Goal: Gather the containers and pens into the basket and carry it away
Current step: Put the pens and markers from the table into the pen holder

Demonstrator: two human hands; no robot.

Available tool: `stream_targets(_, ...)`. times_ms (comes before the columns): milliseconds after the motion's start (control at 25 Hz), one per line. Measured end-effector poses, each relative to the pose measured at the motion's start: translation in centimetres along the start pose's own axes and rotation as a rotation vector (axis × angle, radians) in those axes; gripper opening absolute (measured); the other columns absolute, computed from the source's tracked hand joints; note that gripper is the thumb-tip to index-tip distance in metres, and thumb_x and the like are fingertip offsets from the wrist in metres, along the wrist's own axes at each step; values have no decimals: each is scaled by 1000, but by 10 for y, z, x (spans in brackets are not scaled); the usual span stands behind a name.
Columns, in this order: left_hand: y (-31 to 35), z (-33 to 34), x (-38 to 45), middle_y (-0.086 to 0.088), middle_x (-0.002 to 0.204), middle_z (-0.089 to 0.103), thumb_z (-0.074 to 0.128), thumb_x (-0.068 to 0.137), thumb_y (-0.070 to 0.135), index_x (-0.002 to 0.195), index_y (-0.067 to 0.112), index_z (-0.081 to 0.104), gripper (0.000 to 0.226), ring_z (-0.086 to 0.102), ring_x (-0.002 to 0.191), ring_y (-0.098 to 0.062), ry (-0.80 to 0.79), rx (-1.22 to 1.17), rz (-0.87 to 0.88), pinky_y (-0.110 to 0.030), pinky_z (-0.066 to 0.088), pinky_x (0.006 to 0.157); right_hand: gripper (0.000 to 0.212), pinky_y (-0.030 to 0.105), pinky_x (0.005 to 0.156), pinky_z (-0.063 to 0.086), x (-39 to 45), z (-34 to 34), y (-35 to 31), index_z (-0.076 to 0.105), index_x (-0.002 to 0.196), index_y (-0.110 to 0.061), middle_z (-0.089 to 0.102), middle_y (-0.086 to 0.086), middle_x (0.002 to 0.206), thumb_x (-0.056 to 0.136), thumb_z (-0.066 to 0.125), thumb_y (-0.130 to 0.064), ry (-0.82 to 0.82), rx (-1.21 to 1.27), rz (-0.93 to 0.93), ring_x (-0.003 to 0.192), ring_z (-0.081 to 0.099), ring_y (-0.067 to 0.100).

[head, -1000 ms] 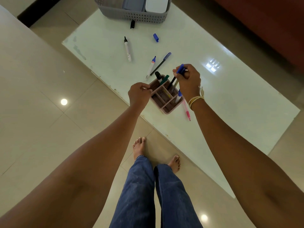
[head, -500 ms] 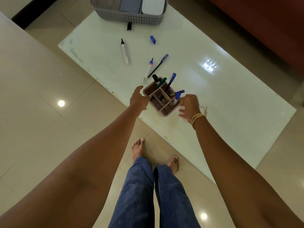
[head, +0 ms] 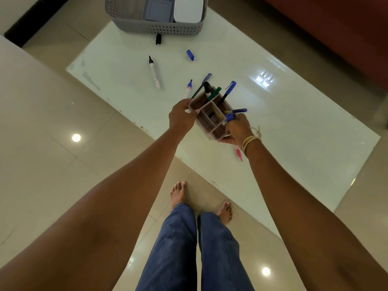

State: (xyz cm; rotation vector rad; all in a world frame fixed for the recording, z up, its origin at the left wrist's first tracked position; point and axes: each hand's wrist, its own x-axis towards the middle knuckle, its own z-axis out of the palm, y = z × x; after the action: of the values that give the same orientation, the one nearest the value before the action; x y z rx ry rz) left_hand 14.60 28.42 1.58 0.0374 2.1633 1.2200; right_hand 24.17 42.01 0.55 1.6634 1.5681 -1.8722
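Note:
A pink divided pen holder (head: 206,119) with several pens standing in it is held above the white table (head: 294,127). My left hand (head: 181,118) grips its left rim. My right hand (head: 236,131) holds its right lower side. The grey perforated basket (head: 159,26) stands at the table's far end with a blue-lidded container (head: 158,9) and a white-lidded container (head: 188,9) inside. Loose on the table lie a white marker (head: 154,73), a blue-tipped marker (head: 188,89), a blue pen partly behind the holder (head: 204,80), a blue cap (head: 190,55), a black cap (head: 158,38) and a pink pen (head: 239,153).
A dark red sofa (head: 336,28) runs along the table's far right side. Beige floor tiles (head: 52,143) surround the table. My bare feet and blue jeans (head: 197,238) stand at the table's near edge.
My right hand let go of the blue pen it placed in the holder, dropped to the holder's right side and gripped it. Both hands now lift the holder, which has tilted.

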Motion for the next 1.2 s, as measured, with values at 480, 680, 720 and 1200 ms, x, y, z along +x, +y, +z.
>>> stream_targets(480,54,56,63,-6,148,42,55,89,-9,144,20,38,65,52,119,-23,-394,-52,-107,-38,49,97,38,44,57,62,72,-69,-76,50,127,-22,65,16,117,91,51,-11,170,-275,-27,82,73,36)
stream_targets(680,49,67,53,-4,150,39,53,89,-9,144,25,34,67,52,113,-19,-370,-60,-157,-29,51,81,47,35,60,59,61,-79,-60,38,136,-26,65,12,113,91,49,-27,163,-284,-108,80,73,31)
stream_targets(720,48,67,50,-5,150,39,55,89,-7,146,25,31,70,50,109,-17,-356,-54,-172,-29,51,80,51,36,61,59,56,-81,-54,32,138,-23,63,12,114,90,48,-29,203,-225,-108,79,72,30)
stream_targets(1200,-2,59,-8,-12,141,46,63,91,15,147,15,30,66,50,127,-27,-279,109,-316,-41,51,96,38,39,94,51,17,-39,94,55,121,-3,61,19,125,86,58,-19,196,-804,-31,117,59,37)
